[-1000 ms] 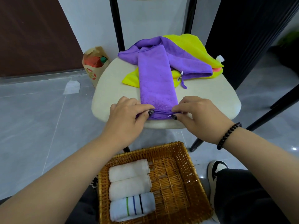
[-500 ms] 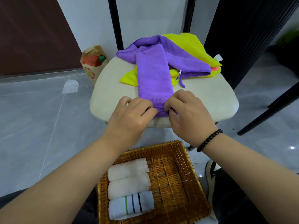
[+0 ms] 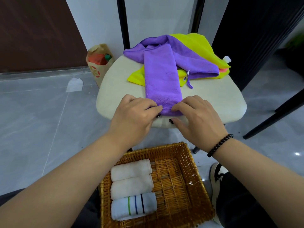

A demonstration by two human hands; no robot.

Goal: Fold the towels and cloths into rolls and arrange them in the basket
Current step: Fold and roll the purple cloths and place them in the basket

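Note:
A purple cloth [image 3: 162, 76] folded into a long strip lies on the cream chair seat [image 3: 115, 86], its near end turned into a small roll. My left hand [image 3: 136, 114] and my right hand [image 3: 195, 114] grip that rolled end from either side, fingers on top and thumbs underneath. Behind the strip lie another purple cloth [image 3: 195, 60], a yellow cloth [image 3: 202, 45] and a bit of orange cloth [image 3: 223, 69]. Below, the wicker basket [image 3: 179, 181] holds two white rolls [image 3: 131, 178] and a striped white roll [image 3: 133, 206] along its left side.
A paper bag [image 3: 98, 63] with a bottle stands on the grey floor left of the chair, near a scrap of white paper [image 3: 74, 84]. Black chair legs [image 3: 271, 120] angle in at the right. My shoe [image 3: 217, 176] sits beside the basket.
The near end of the purple strip has been turned over into a thicker roll, and both hands have shifted slightly forward along it.

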